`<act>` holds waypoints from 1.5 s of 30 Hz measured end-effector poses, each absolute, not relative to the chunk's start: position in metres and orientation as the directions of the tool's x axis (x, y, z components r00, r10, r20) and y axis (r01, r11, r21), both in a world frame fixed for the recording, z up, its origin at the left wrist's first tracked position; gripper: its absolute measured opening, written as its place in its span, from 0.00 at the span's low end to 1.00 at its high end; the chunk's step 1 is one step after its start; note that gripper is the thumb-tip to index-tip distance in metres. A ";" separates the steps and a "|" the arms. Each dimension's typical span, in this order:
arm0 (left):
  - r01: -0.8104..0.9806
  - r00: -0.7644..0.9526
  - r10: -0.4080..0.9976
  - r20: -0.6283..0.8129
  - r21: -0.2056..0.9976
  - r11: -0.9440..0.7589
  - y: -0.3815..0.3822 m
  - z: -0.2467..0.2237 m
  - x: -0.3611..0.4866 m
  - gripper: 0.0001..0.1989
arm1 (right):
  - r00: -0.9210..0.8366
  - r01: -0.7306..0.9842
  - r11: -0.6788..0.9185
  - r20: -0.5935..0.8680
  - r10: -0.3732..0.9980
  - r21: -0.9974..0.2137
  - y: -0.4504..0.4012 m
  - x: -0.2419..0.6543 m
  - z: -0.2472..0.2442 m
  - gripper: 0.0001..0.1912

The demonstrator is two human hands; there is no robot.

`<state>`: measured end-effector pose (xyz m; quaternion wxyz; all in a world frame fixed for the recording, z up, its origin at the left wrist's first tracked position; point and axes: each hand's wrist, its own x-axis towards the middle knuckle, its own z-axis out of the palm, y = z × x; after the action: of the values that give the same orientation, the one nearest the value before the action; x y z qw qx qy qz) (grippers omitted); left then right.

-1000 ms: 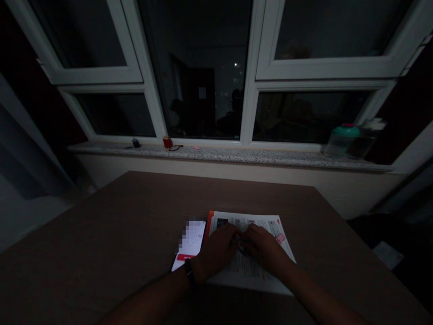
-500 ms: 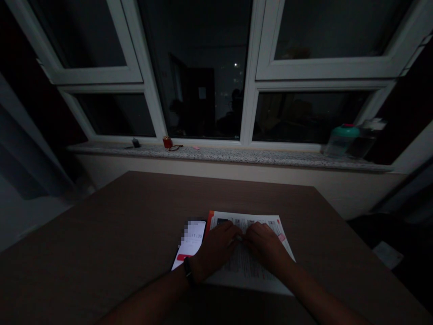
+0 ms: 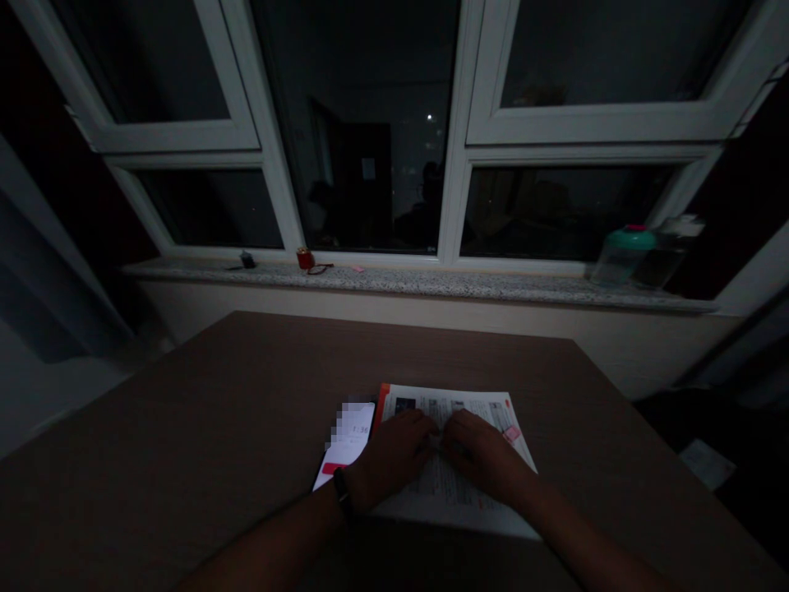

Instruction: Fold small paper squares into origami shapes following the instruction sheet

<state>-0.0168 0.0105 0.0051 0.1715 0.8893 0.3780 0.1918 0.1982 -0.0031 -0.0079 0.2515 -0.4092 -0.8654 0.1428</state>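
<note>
A printed booklet (image 3: 456, 500) with an orange left edge lies flat on the brown table, with both hands over its middle. My left hand (image 3: 403, 448), a dark band on its wrist, has its fingers curled and closed. Close beside it, my right hand (image 3: 477, 448) is closed too, fingers bent and tips facing the left hand's. Whatever the fingertips hold is too small and dark to make out. A small pink piece (image 3: 511, 433) rests near the booklet's right edge. Left of the booklet lies a phone (image 3: 348, 444) with a lit screen, partly behind my left wrist.
The table (image 3: 203, 411) reaches toward a speckled windowsill (image 3: 419, 282) under dark windows. On the sill stand a teal-lidded bottle (image 3: 625, 251), a clear bottle (image 3: 669, 255), a small red jar (image 3: 305, 258) and a small dark bottle (image 3: 247, 260). A grey curtain (image 3: 49, 271) hangs at left.
My right hand has shifted slightly left and its fingers are more curled. The fingertips have moved a little apart. A pale bit between them earlier is hardly visible now.
</note>
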 end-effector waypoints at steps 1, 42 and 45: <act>0.607 0.637 0.741 0.211 0.456 -0.651 0.011 0.005 -0.017 0.12 | -0.531 0.619 0.621 0.326 0.782 -0.481 -0.002 0.198 -0.009 0.06; 0.617 0.710 0.670 0.215 0.268 -0.740 0.009 0.008 -0.009 0.06 | -0.476 0.776 0.561 0.316 0.821 -0.290 -0.001 0.195 -0.007 0.08; 0.609 0.693 0.678 0.246 0.303 -0.733 0.008 0.010 -0.011 0.02 | -0.497 0.735 0.591 0.330 0.803 -0.333 -0.001 0.198 -0.009 0.13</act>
<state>-0.0114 0.0080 0.0099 0.0994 0.9146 0.3518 0.1728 0.1981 -0.0014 -0.0088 0.2298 -0.4460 -0.8618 0.0744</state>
